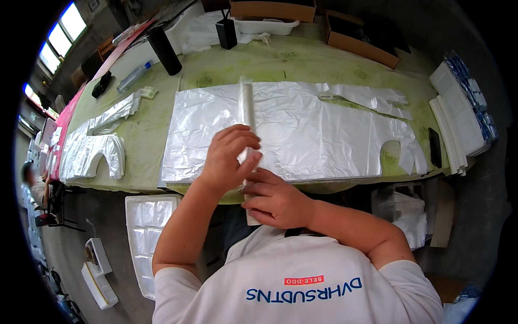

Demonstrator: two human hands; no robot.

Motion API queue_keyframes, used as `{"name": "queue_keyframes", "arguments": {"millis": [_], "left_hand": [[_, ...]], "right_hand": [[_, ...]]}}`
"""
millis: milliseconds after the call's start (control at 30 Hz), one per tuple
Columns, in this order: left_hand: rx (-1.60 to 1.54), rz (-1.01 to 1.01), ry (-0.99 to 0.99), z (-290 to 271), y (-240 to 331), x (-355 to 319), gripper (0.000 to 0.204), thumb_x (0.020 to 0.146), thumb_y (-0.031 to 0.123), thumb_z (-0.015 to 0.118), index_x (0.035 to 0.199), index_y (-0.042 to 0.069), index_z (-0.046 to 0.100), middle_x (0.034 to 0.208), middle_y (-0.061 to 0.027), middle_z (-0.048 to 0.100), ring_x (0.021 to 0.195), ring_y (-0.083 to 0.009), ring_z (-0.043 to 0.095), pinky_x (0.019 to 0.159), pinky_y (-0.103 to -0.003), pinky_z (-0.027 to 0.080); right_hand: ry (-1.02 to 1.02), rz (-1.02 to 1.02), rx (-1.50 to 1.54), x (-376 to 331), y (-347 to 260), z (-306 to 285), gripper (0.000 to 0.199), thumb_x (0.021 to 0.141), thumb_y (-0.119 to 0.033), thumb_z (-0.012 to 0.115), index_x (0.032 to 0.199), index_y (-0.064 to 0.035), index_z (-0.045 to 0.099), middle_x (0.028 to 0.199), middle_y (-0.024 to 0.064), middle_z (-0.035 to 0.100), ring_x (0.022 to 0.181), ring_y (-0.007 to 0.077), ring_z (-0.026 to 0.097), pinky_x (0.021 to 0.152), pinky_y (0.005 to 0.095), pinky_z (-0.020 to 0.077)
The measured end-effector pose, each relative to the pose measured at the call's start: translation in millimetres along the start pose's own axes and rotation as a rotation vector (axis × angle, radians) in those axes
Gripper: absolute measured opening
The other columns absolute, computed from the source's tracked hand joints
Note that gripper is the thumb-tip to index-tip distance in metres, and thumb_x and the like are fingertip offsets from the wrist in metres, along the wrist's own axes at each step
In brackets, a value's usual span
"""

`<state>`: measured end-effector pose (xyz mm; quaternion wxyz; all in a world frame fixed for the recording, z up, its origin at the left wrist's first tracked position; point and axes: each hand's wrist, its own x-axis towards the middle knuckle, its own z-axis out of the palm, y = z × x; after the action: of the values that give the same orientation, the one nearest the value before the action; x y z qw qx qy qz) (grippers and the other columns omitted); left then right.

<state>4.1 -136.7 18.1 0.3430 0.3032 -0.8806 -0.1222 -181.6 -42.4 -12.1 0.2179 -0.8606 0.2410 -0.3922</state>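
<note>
A narrow flat roll of clear-white plastic film (246, 105) runs away from my body, its near end close to my shirt. My left hand (229, 154) is curled over its middle, thumb and fingers closing on it. Nearer to me, my right hand (278, 201) grips the lower part with bent fingers. Under the roll's far half lies a wide stack of shiny white plastic sheets (302, 146), cut with straps and a rounded notch at the right end. A smaller stack of similar sheets (91, 154) rests at the left.
A green patterned cloth (259, 62) covers the table. A black cylinder (163, 51), a plastic bottle (134, 77) and a black box-shaped device (226, 32) stand or lie toward the back. A phone (435, 147) is at right. White trays (148, 237) sit below the table edge.
</note>
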Motion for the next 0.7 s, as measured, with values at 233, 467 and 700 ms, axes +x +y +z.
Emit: {"name": "queue_keyframes", "arguments": {"millis": [233,467,700], "left_hand": [[0.075,-0.129,-0.446,-22.9,0.2,-18.3,0.042,0.086,0.013,0.070,0.127,0.009,0.066,0.150,-0.0139,0.053,0.149,-0.0368,0.034,0.121,-0.050,0.029],[0.056,-0.457,0.002,-48.7,6.8,-68.2,0.045,0.087,0.001,0.058,0.131,0.009,0.063,0.154,-0.0160,0.047,0.149,-0.0398,0.031,0.121,-0.048,0.029],[0.413,-0.610,-0.096,-64.6,-9.5,-103.1,0.063,0.085,0.003,0.055,0.147,0.003,0.045,0.155,-0.0202,0.043,0.148,-0.0445,0.030,0.122,-0.050,0.026]], "right_hand": [[-0.025,-0.193,0.167,3.2,-16.8,6.3,0.018,0.080,-0.008,0.077,0.097,-0.0047,0.071,0.109,0.0121,0.067,0.106,0.0345,0.061,0.097,0.0449,0.0483],[-0.014,-0.127,0.254,-15.0,-13.0,-4.0,0.018,0.080,-0.004,0.077,0.097,-0.0041,0.072,0.102,0.0125,0.069,0.098,0.0332,0.063,0.088,0.0418,0.0524],[-0.014,-0.109,0.269,-26.6,-10.8,-1.8,0.016,0.078,-0.004,0.077,0.094,-0.0038,0.072,0.099,0.0104,0.070,0.097,0.0300,0.065,0.087,0.0397,0.0538]]}}
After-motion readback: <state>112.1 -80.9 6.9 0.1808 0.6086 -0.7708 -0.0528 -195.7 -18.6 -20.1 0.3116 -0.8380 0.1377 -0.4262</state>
